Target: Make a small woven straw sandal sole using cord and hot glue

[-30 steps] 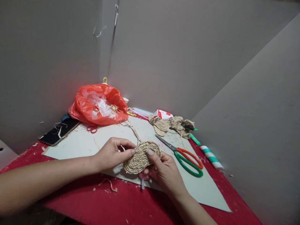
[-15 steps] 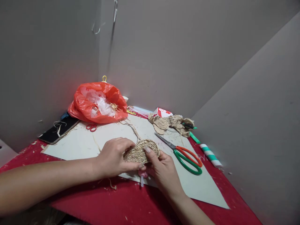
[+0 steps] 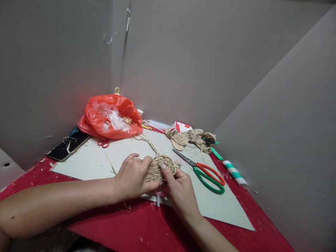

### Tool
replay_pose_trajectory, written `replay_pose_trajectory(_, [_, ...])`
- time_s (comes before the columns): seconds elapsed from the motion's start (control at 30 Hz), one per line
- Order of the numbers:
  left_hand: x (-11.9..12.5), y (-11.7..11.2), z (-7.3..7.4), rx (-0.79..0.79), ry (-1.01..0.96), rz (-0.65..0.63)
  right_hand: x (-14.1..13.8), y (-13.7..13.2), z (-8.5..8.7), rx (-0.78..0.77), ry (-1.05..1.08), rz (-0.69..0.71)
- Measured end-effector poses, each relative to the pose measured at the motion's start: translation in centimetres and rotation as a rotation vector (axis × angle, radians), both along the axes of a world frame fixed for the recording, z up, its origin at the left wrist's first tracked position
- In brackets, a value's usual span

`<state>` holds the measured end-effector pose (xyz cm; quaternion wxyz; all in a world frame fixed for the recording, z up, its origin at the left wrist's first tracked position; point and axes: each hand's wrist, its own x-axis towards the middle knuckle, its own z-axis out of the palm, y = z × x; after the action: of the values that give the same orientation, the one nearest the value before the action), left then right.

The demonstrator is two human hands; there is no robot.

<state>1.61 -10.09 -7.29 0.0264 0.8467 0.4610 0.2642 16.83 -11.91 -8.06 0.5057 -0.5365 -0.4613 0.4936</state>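
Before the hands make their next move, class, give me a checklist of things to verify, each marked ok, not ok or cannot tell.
1. Left hand gripping the coil: ok.
2. Right hand gripping the coil: ok, thumb on top.
3. Large scissors apart from both hands: ok.
4. Sheet free of scraps: not ok, straw lies on it.
5. Underside of the coil neat: cannot tell, hidden.
6. Pink thing free of the right hand: cannot tell, partly hidden.

— Any room right of the right hand [image 3: 182,192]?
— White sheet [image 3: 220,206] lies open in front; beyond, large scissors [image 3: 194,163] block low passage.
— Far left?
— Red plastic bag [image 3: 110,133], then grey wall [image 3: 63,70].
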Motion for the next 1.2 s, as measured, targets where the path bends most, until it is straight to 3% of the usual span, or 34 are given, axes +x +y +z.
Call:
replay_pose_trajectory(0.2, [0.2, 0.1, -0.1, -0.012, -0.008, 0.007, -0.1, -0.1, 0.0, 0.013, 0.022, 0.006])
replay_pose_trajectory(0.5, [-0.9, 0.6, 0.3, 0.050, -0.125, -0.066, 0.8, -0.4, 0.3, 0.093, 0.135, 0.173])
replay_pose_trajectory(0.67, [-1.8, 0.3, 0.6, 0.160, -0.186, -0.146, 2.0, -0.4, 0.4, 0.257, 0.240, 0.097])
replay_pose_trajectory(0.77, [-2.1, 0.3, 0.4, 0.213, -0.134, -0.217, 2.6, -0.2, -0.2, 0.364, 0.158, 0.047])
replay_pose_trajectory(0.93, [-2.3, 0.4, -0.1, 0.240, -0.064, -0.286, 3.2, 0.0, -0.7, 0.410, -0.071, 0.177])
replay_pose_trajectory(1.03, [-2.3, 0.4, -0.2, 0.171, -0.095, -0.307, 3.1, 0.2, -0.4, 0.321, 0.001, 0.203])
replay_pose_trajectory(1.1, [-2.3, 0.5, 0.2, 0.040, -0.225, -0.299, 3.0, 0.5, -0.2, 0.271, 0.098, 0.194])
replay_pose_trajectory(1.2, [-2.8, 1.3, 1.4, -0.447, -0.638, -0.307, 2.9, 1.1, -0.3, 0.315, 0.218, 0.157])
